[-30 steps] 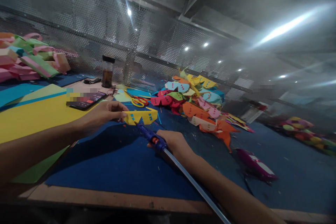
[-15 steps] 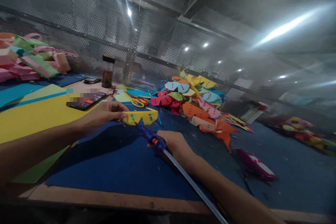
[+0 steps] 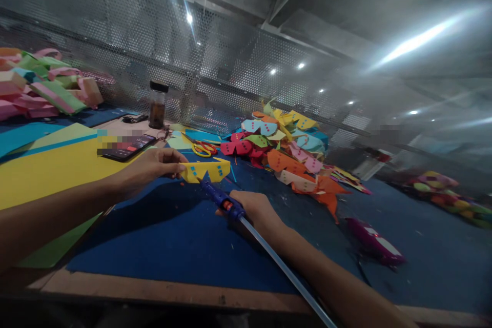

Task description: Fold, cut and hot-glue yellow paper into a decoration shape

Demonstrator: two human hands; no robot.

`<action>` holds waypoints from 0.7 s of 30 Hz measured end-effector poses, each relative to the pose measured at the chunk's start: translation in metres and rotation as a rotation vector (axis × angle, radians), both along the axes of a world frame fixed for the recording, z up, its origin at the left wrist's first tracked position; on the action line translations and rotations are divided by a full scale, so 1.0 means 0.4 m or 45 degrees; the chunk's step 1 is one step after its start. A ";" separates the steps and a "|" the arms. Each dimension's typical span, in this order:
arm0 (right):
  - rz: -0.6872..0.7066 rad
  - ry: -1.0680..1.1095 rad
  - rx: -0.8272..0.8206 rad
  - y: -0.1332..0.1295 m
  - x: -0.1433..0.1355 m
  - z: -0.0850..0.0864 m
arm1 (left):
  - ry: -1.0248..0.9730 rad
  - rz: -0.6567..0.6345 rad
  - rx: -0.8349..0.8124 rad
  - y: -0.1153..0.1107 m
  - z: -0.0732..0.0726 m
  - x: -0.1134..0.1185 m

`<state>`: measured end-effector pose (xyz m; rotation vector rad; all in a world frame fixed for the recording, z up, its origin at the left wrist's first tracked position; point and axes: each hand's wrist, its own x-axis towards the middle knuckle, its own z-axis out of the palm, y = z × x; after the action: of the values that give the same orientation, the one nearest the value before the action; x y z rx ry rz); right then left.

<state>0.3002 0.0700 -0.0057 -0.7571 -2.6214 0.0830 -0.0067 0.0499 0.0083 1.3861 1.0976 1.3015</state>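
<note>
Between its thumb and fingers, my left hand [image 3: 167, 164] pinches the left end of a yellow paper piece [image 3: 207, 171] marked with small blue squares. My right hand [image 3: 253, 210] is wrapped round a blue glue gun [image 3: 221, 197], its nozzle at the lower edge of the yellow paper. Whether the nozzle touches the paper cannot be made out. A long translucent glue stick [image 3: 284, 269] sticks out of the back of the gun. Behind the yellow paper lie scissors [image 3: 203, 149] with yellow and red handles.
A phone [image 3: 128, 147] and a dark-lidded jar [image 3: 157, 105] stand behind my left hand. Colourful cut paper [image 3: 284, 159] is heaped at the back centre. Yellow sheets [image 3: 57, 169] lie at left, folded paper [image 3: 57, 92] beyond. A purple device [image 3: 374, 241] rests at right.
The glue gun and my right hand have shifted very slightly. My left hand still pinches the yellow paper in nearly the same place.
</note>
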 end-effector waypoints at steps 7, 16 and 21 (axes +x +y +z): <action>-0.086 0.066 -0.013 -0.008 -0.014 0.011 | -0.032 0.024 -0.027 0.004 -0.003 -0.003; -0.064 0.154 -0.186 -0.024 -0.020 0.034 | -0.055 0.028 -0.041 0.004 0.000 -0.004; -0.063 0.196 -0.267 -0.031 -0.020 0.041 | -0.054 0.024 -0.053 0.006 0.000 -0.005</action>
<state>0.2921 0.0576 0.0106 -0.8492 -2.4709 0.3911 -0.0088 0.0524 0.0084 1.3147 1.1051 1.3089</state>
